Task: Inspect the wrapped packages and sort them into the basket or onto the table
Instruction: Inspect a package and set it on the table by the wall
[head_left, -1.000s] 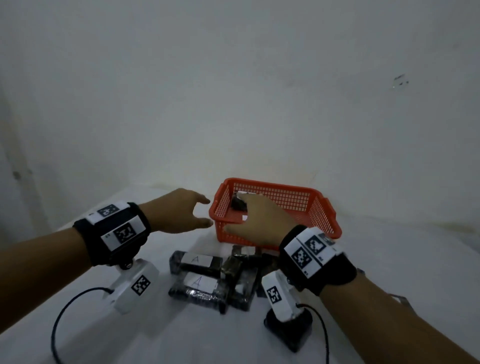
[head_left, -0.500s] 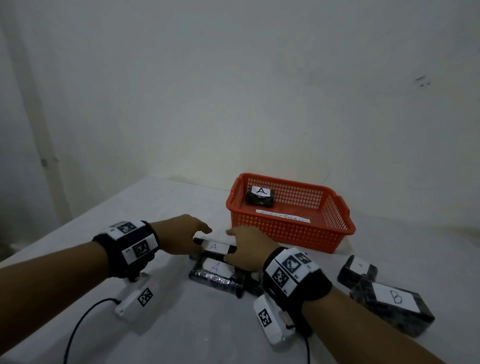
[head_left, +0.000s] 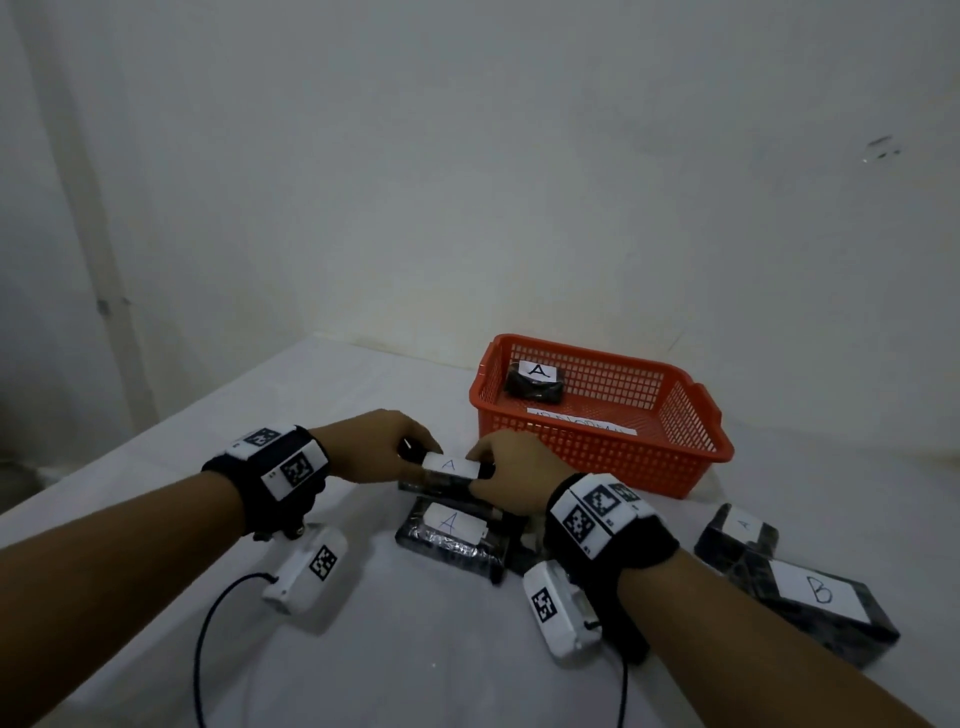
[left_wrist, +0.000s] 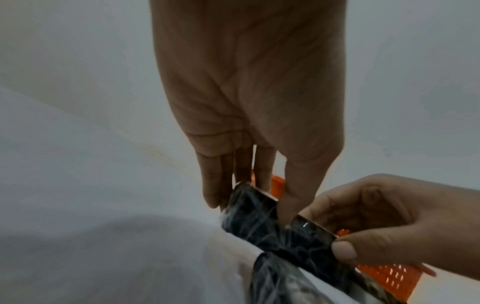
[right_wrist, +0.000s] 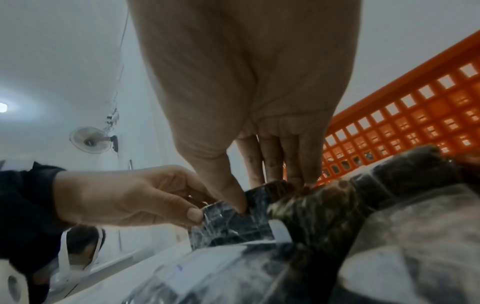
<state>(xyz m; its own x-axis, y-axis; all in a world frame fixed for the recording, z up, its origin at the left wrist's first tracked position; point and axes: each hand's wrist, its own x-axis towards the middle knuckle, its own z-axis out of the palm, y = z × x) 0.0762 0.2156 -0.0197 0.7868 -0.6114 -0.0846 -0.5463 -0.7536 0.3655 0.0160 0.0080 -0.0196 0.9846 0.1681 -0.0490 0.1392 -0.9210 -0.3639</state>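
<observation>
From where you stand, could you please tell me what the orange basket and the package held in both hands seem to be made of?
The orange basket looks like moulded rigid plastic with a matt finish: its walls are an even grid of square holes. The held package seems wrapped in dark glossy plastic film, crinkled and catching highlights, with a white paper-like label marked A on top; what is inside cannot be seen. The left hand and right hand grip its ends.

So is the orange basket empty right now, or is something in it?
Not empty. The orange basket holds one dark wrapped package with an A label near its far left corner.
</observation>
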